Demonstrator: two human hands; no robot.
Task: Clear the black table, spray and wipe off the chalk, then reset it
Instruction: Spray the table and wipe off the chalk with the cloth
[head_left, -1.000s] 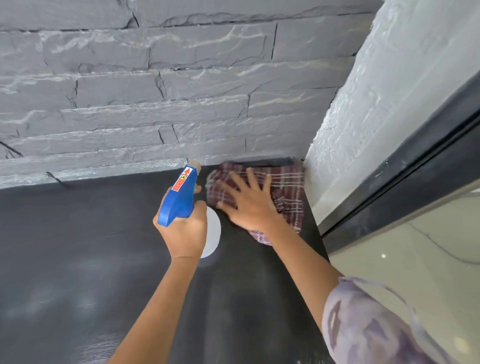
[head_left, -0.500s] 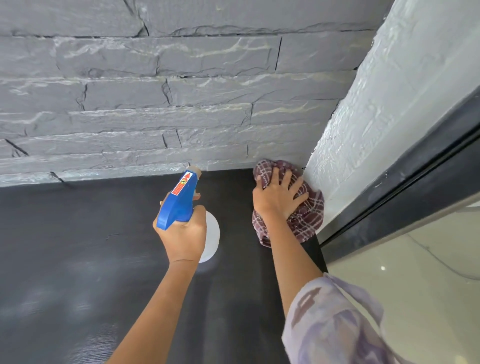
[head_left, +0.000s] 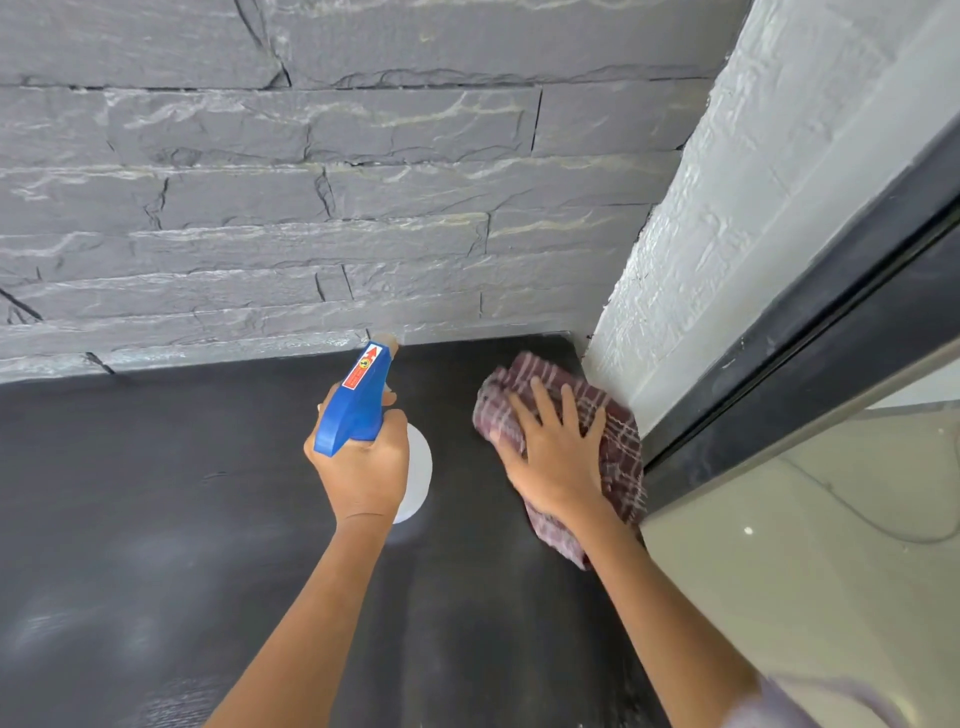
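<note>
1. Grey slate wall (head_left: 311, 208) and a white painted pillar (head_left: 727, 234) meet over the far corner of the black table (head_left: 156, 519); its matt top shows pale chalk haze (head_left: 78, 613) well to the left of the pillar, towards the near edge
2. One spray bottle (head_left: 358, 400), with a blue trigger head, a red arrow label and a translucent white body, is held upright over the table, left of the pillar and apart from it, its nozzle aimed towards the slate wall
3. The left hand (head_left: 363, 467) grips the bottle at the neck, fingers curled tightly under the blue head and one finger lying at the front of the trigger; whether the trigger is squeezed cannot be told
4. One cloth (head_left: 618, 452), maroon with a pale check and bunched into folds, lies on the table hard against the pillar's foot
5. The right hand (head_left: 556, 457) presses flat on the cloth, its fingers (head_left: 540, 400) straight and spread, holding nothing; the fabric shows beyond the fingertips, on the pillar side of the palm, and trails back under the wrist
6. Counted: one table, one bottle, one cloth, two bare hands
7. A dark frame (head_left: 831, 338) runs just right of the pillar, and a patterned sleeve (head_left: 779, 706) shows at the bottom edge, below the frame
</note>
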